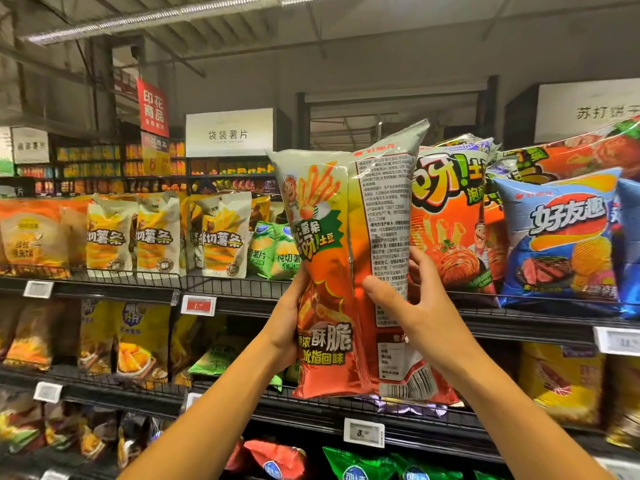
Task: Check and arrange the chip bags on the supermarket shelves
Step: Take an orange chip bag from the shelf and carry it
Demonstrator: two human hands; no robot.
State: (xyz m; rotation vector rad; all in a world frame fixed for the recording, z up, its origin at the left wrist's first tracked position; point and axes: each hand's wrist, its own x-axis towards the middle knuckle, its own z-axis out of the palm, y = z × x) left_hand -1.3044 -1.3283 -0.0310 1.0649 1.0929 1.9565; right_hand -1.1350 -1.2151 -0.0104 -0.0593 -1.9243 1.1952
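Note:
I hold a tall orange-red chip bag (332,258) upright in front of the shelves, its printed back turned toward me. My left hand (285,323) grips its left edge from behind. My right hand (412,306) grips the right side, thumb across the back panel and fingers curled round the edge. Behind it on the top shelf (235,285) stand another orange bag of the same brand (457,216) and a blue chip bag (561,237).
White-and-yellow fry bags (156,233) and green bags (277,251) line the top shelf to the left. Lower shelves hold yellow, green and red bags. Price tags (363,432) hang on the shelf rails. A white category sign (228,133) stands above.

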